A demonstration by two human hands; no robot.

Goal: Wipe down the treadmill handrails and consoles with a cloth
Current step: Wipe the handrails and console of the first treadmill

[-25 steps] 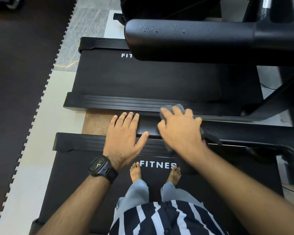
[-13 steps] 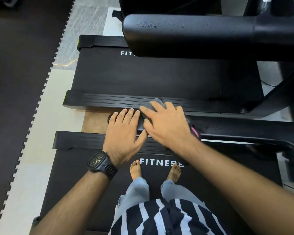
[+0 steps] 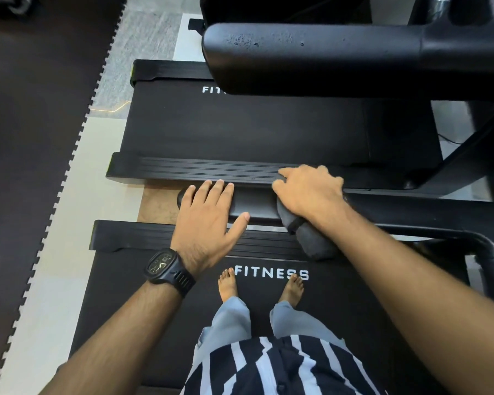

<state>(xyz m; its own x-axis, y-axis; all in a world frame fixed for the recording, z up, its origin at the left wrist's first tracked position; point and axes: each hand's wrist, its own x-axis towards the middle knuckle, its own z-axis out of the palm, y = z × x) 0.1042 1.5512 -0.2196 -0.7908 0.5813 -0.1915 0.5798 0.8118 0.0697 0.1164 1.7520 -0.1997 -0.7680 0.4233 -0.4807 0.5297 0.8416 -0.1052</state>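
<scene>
The person is standing barefoot on the treadmill belt point(image 3: 154, 295) and working on the handrail point(image 3: 254, 206) that is running across in front of them. The right hand point(image 3: 308, 189) is curling its fingers over the grey cloth point(image 3: 311, 238) and clamping it onto the rail a short way in from the rail's free end. The cloth is draping over the top of the rail and hanging down its near side. The left hand point(image 3: 211, 220), wearing a black watch point(image 3: 166, 266) at the wrist, is lying flat on the free end with its fingers straight and close together and the thumb spread, holding nothing. It seems to be steadying the rail.

Judging from this, the task is looking early to midway. One rail is being wiped, and a bare stretch is lying between the two hands. The part under the left hand is not being reached by the cloth. No console is showing here, so whether any is done cannot be told. The next treadmill's rail point(image 3: 311, 61), at the far edge of the view, is showing pale specks on top and probably is waiting its turn.
</scene>
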